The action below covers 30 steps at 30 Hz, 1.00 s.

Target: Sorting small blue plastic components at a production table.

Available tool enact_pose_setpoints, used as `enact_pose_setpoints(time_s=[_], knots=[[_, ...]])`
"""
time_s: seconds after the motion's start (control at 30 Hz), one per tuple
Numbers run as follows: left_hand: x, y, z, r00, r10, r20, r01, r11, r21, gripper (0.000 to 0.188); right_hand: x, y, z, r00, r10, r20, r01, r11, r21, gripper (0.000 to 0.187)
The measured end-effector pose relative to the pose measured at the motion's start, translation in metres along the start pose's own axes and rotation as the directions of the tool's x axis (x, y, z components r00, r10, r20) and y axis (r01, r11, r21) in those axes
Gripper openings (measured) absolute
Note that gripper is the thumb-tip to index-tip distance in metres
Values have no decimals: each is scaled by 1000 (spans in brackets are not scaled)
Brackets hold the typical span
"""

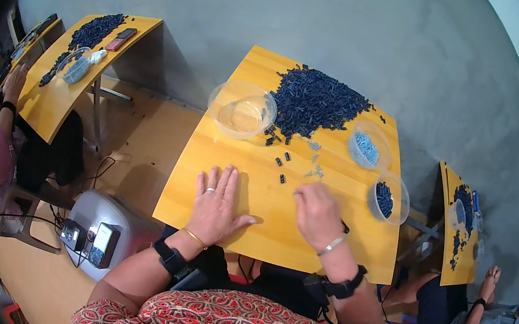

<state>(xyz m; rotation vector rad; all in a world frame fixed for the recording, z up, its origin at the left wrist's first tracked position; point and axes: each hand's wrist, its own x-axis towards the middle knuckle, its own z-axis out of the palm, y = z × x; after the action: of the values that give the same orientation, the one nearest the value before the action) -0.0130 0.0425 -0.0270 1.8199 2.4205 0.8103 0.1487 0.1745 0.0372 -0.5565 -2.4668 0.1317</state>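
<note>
Three small dark blocks (283,179) lie on the yellow table (268,242), just beside scattered silvery pieces (318,171) and on the near side of the dark heap (320,101). My left hand (215,207) rests flat with fingers spread; my right hand (318,215) is curled, its fingers bent inward, though I cannot tell whether they pinch anything. For sound handling, I judge, fingertips should take one block by its sides, wrist low, away from the scattered pieces.

Dark pile (320,101) of small oblong pieces, three loose pieces (283,179) in front of the pile, silvery bits (318,172) scattered beside them, another piece (346,227) partly hidden farther in front.
</note>
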Motion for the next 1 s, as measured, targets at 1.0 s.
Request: enact_pose_setpoints(time_s=[1.0], knots=[[-2,0,7,988,122,98,-135,981,138,69,-45,28,56,992,70,104,-88,979,182,13]])
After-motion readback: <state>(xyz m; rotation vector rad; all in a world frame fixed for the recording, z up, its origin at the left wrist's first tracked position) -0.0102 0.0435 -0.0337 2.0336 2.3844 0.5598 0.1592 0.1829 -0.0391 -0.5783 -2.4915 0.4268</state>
